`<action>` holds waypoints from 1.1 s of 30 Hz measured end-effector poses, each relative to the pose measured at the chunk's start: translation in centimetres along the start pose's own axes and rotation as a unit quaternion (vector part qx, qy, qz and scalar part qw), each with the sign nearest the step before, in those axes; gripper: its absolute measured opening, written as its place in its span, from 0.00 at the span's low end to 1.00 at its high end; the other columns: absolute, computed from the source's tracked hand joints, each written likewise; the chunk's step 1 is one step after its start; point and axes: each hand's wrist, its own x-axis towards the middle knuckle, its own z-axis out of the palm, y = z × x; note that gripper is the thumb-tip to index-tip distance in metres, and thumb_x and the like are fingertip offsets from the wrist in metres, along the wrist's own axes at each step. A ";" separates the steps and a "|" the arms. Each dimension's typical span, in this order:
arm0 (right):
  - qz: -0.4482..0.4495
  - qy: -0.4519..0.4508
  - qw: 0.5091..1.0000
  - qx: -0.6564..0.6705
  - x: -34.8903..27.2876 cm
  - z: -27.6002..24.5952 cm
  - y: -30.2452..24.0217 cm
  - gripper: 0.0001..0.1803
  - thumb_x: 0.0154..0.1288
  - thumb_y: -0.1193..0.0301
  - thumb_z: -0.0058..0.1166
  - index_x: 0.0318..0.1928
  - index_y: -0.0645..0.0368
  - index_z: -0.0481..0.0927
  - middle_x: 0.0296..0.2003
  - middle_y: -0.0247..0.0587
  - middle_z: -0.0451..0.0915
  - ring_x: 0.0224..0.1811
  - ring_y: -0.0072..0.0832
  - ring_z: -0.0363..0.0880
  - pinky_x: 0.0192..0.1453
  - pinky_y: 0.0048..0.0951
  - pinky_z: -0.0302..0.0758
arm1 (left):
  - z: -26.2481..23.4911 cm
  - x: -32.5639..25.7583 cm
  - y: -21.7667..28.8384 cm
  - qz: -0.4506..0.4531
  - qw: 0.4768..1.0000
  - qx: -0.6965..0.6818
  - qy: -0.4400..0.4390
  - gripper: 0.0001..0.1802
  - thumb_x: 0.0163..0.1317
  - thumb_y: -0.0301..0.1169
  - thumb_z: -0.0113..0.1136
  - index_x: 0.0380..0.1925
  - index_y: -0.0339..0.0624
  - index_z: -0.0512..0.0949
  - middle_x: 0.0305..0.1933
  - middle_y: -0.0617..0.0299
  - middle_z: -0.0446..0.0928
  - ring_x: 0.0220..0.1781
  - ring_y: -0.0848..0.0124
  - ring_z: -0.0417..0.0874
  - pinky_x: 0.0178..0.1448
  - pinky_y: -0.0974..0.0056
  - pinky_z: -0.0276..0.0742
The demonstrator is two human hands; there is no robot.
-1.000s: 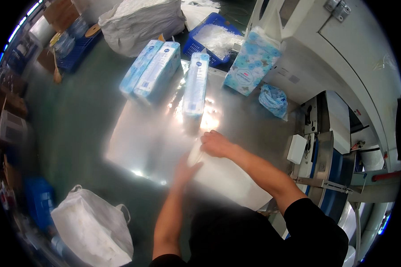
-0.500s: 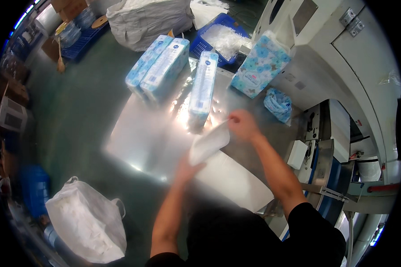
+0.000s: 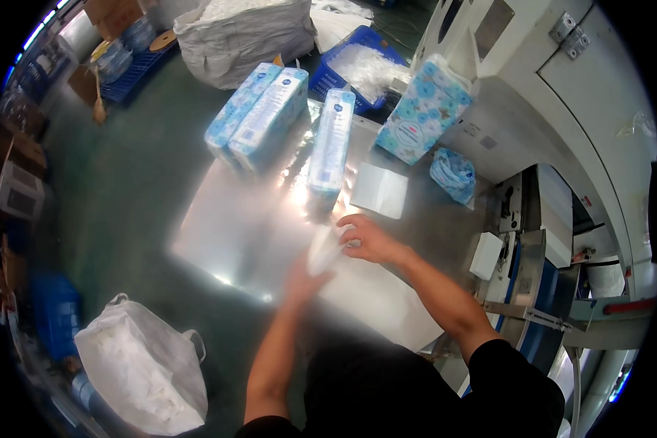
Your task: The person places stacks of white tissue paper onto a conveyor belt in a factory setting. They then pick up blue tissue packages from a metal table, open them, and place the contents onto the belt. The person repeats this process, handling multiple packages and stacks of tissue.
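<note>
My left hand, somewhat blurred, is closed on a raised piece of thin white sheet material; whether it is one sheet or several I cannot tell. At its upper right edge, my right hand curls its fingers and pinches it. Below both hands a long white stack or sheet lies across the near edge of the metal table. Farther back, a single white square sheet rests flat. Beside it stands a narrow blue-and-white plastic-wrapped pack.
Two similar packs stand at the far left of the table; a larger flowered pack and crumpled blue wrapping are at the right. Beyond is a blue basket of white scraps. A machine borders the right; a white sack sits lower left.
My right hand has moved left and nearer, back to the white material at my left hand. A white square sheet now lies on the table behind it.
</note>
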 end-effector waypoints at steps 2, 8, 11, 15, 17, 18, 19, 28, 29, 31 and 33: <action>0.042 0.009 0.991 0.124 1.3 -1.6 -2.6 0.15 0.59 0.70 0.65 0.47 0.60 0.83 0.60 0.43 0.73 0.58 0.32 0.76 0.57 0.36 0.76 | 0.0 0.1 -2.0 0.029 0.999 0.031 0.024 0.48 0.45 0.41 0.76 0.67 0.40 0.66 0.61 0.46 0.77 0.62 0.54 0.78 0.66 0.56 0.72; 0.392 0.277 0.852 0.210 -2.8 -10.1 2.6 0.16 0.62 0.73 0.59 0.50 0.65 0.80 0.55 0.47 0.76 0.43 0.26 0.80 0.51 0.27 0.77 | 0.5 -0.1 -1.1 0.021 0.995 0.086 0.038 0.44 0.47 0.44 0.75 0.63 0.38 0.69 0.60 0.44 0.77 0.62 0.52 0.78 0.65 0.56 0.72; 0.322 0.374 0.849 -0.190 -9.6 -7.7 11.0 0.19 0.62 0.70 0.61 0.53 0.65 0.79 0.47 0.46 0.80 0.36 0.28 0.80 0.48 0.29 0.78 | 1.0 0.7 -2.6 0.033 0.995 0.077 0.047 0.36 0.53 0.45 0.72 0.59 0.37 0.72 0.55 0.44 0.79 0.58 0.52 0.81 0.62 0.55 0.74; 0.321 0.289 0.897 -0.099 -17.2 -6.0 8.7 0.18 0.62 0.65 0.64 0.48 0.63 0.80 0.43 0.46 0.82 0.32 0.31 0.81 0.40 0.31 0.78 | 1.8 1.9 -7.0 0.016 0.993 0.081 0.085 0.27 0.62 0.44 0.66 0.53 0.36 0.75 0.47 0.45 0.82 0.49 0.53 0.85 0.55 0.55 0.78; 0.459 0.190 0.849 0.180 -22.2 -5.9 6.2 0.13 0.66 0.63 0.62 0.40 0.61 0.82 0.31 0.38 0.82 0.26 0.26 0.79 0.32 0.28 0.76 | 1.9 2.4 -7.6 0.029 0.990 0.116 0.080 0.24 0.63 0.44 0.65 0.50 0.36 0.75 0.44 0.45 0.83 0.46 0.54 0.86 0.51 0.56 0.79; 0.490 0.118 0.838 0.211 -24.8 -6.1 4.4 0.13 0.68 0.61 0.61 0.36 0.60 0.81 0.27 0.35 0.80 0.23 0.24 0.77 0.29 0.26 0.74 | 1.8 2.5 -7.7 0.035 0.987 0.133 0.078 0.23 0.63 0.44 0.64 0.48 0.36 0.76 0.42 0.45 0.83 0.45 0.54 0.86 0.50 0.56 0.79; 0.517 0.047 0.820 0.241 -27.3 -6.2 2.4 0.15 0.70 0.60 0.60 0.33 0.59 0.81 0.22 0.32 0.78 0.21 0.22 0.75 0.27 0.24 0.73 | 1.7 2.6 -7.5 0.039 0.987 0.139 0.075 0.22 0.63 0.44 0.64 0.47 0.36 0.76 0.41 0.45 0.84 0.44 0.54 0.86 0.49 0.56 0.80; 0.650 0.055 0.538 0.534 -43.0 4.3 -5.5 0.25 0.69 0.53 0.60 0.55 0.59 0.78 0.46 0.37 0.80 0.46 0.30 0.80 0.46 0.38 0.80 | 0.3 1.7 -2.7 0.037 0.945 0.320 0.064 0.18 0.62 0.41 0.64 0.43 0.39 0.79 0.37 0.45 0.84 0.38 0.49 0.85 0.44 0.54 0.80; 0.640 0.095 0.547 0.531 -42.4 5.8 -5.8 0.27 0.68 0.53 0.61 0.59 0.59 0.76 0.50 0.38 0.79 0.51 0.32 0.79 0.50 0.40 0.81 | 0.5 1.5 -4.3 0.061 0.942 0.320 0.080 0.18 0.62 0.41 0.64 0.43 0.39 0.79 0.36 0.46 0.84 0.38 0.50 0.86 0.43 0.54 0.80; 0.606 0.149 0.576 0.529 -40.2 6.7 -5.6 0.32 0.68 0.54 0.61 0.65 0.58 0.69 0.58 0.41 0.76 0.58 0.36 0.77 0.58 0.44 0.78 | 0.7 1.5 -7.2 0.102 0.943 0.303 0.094 0.18 0.62 0.42 0.64 0.43 0.38 0.80 0.36 0.46 0.84 0.37 0.51 0.86 0.42 0.54 0.81; 0.574 0.209 0.584 0.535 -39.3 8.6 -4.2 0.35 0.68 0.55 0.60 0.69 0.56 0.64 0.61 0.42 0.74 0.60 0.38 0.77 0.63 0.48 0.75 | 0.7 1.9 -9.1 0.134 0.951 0.264 0.088 0.19 0.63 0.42 0.64 0.42 0.37 0.80 0.35 0.47 0.84 0.36 0.54 0.87 0.41 0.55 0.81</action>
